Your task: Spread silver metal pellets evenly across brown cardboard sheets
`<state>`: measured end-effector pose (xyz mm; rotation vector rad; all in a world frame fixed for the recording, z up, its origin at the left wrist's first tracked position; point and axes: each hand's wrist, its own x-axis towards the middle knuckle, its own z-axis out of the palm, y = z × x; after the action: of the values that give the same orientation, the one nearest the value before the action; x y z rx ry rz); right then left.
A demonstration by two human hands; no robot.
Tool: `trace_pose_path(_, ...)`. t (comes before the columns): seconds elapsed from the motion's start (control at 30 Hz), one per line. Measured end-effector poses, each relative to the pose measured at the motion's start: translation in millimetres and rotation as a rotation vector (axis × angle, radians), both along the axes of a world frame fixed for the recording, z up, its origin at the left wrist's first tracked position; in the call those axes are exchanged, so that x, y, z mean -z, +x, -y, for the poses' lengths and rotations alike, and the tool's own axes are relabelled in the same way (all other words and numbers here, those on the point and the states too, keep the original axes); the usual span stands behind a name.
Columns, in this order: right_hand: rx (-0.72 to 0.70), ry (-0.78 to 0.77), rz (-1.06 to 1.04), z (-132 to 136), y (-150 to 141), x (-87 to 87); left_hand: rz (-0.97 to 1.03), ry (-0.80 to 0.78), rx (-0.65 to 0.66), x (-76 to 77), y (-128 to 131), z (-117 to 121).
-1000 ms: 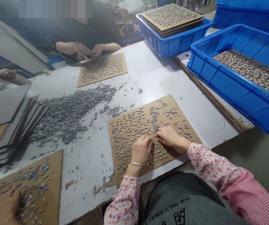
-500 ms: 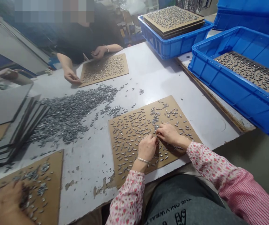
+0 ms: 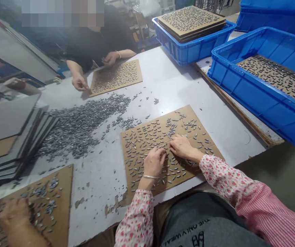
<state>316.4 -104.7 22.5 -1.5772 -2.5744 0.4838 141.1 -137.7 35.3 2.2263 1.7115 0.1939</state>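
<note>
A cardboard sheet [image 3: 180, 183] lies on the white table before me, covered with small grey metal pieces, spindle-shaped and pointed at the ends. Rows of them fill its left side; a loose cluster of metal pieces [image 3: 172, 129] sits just beyond my right hand. My left hand [image 3: 154, 162], with a bangle at the wrist, rests low over the middle of the sheet, fingertips pinched together. Close on its right, my right hand [image 3: 182, 146] has its fingers curled down at the cardboard. What either pinch holds is too small or hidden to make out.
A big heap of metal pieces [image 3: 80, 123] spreads across the table. Across from me a person works at another sheet [image 3: 116, 77]; a co-worker's hand [image 3: 16, 216] is over a sheet at lower left. Stacked boards [image 3: 6, 120] stand left, blue crates [image 3: 240, 80] right.
My left hand has shifted left and a gap has opened between my two hands. My right hand has moved slightly left. The view has shifted a little.
</note>
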Motion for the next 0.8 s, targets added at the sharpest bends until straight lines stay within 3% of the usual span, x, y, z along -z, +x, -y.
trace_pose_path(0.13, 0.086, -0.024, -0.069, -1, 11, -12.5, -0.007, 0.023, 0.038, 5.9, 12, -4)
trace_pose_path(0.27, 0.197, -0.039, -0.159, 0, 42, -17.8, -0.027, 0.063, 0.075, 15.2, 20, -9)
trace_pose_path(0.4, 0.083, -0.038, -0.175, 7, 63, -3.7, -0.065, 0.071, 0.109, 18.2, 24, -12)
trace_pose_path(0.57, -0.008, 0.022, -0.120, 14, 54, 13.4, -0.039, 0.047, 0.122, 12.3, 28, -11)
trace_pose_path(0.8, -0.048, 0.031, -0.057, 18, 42, -0.8, -0.025, 0.056, 0.155, 10.3, 40, -9)
